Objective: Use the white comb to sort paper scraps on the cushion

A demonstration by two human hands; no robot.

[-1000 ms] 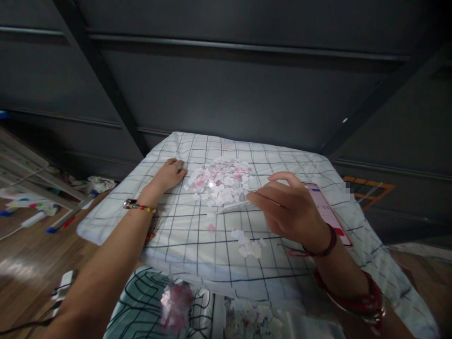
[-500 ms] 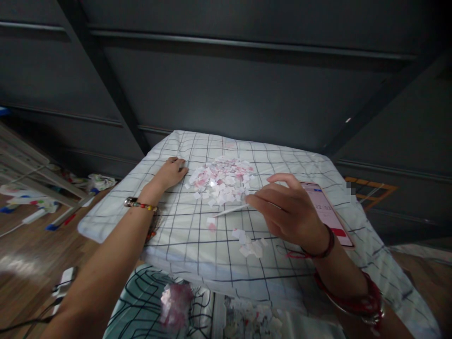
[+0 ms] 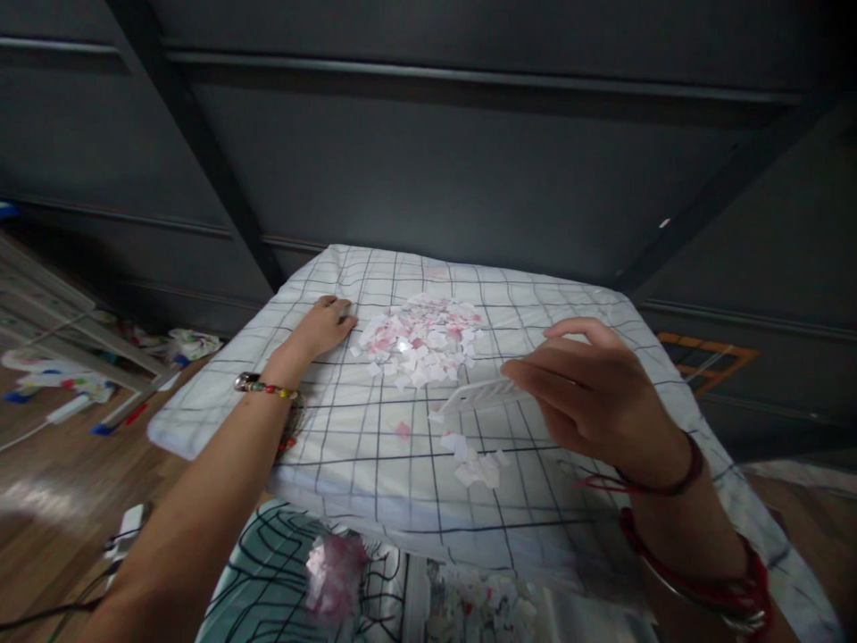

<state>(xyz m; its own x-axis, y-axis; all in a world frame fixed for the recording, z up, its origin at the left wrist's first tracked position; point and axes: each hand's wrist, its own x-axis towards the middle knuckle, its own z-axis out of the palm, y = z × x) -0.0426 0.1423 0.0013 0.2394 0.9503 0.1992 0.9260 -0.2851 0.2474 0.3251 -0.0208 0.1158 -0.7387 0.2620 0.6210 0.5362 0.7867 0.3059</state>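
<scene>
My left hand (image 3: 326,323) lies on the checked tablecloth, fingers resting loosely and holding nothing, just left of a heap of small white and pink paper pieces (image 3: 428,344). Pinched in my right hand (image 3: 589,393) are white plastic tweezers (image 3: 486,394) with a ribbed side, their tip pointing left above the cloth. A small white piece (image 3: 436,416) shows at that tip; whether it is gripped I cannot tell. Below the heap, a single pink piece (image 3: 403,430) lies alone. A smaller group of white pieces (image 3: 478,466) lies nearer me.
The checked cloth (image 3: 348,482) covers the table, against a dark panelled wall (image 3: 428,170). At the near edge are a pink packet (image 3: 335,576) and a clear box with many small pieces (image 3: 478,607). A white power strip (image 3: 126,536) lies on the floor at left.
My right hand has moved right with the tweezers and turned them broadside. The white piece has left the pink one and shows at the tip. The phone is now hidden behind my right hand.
</scene>
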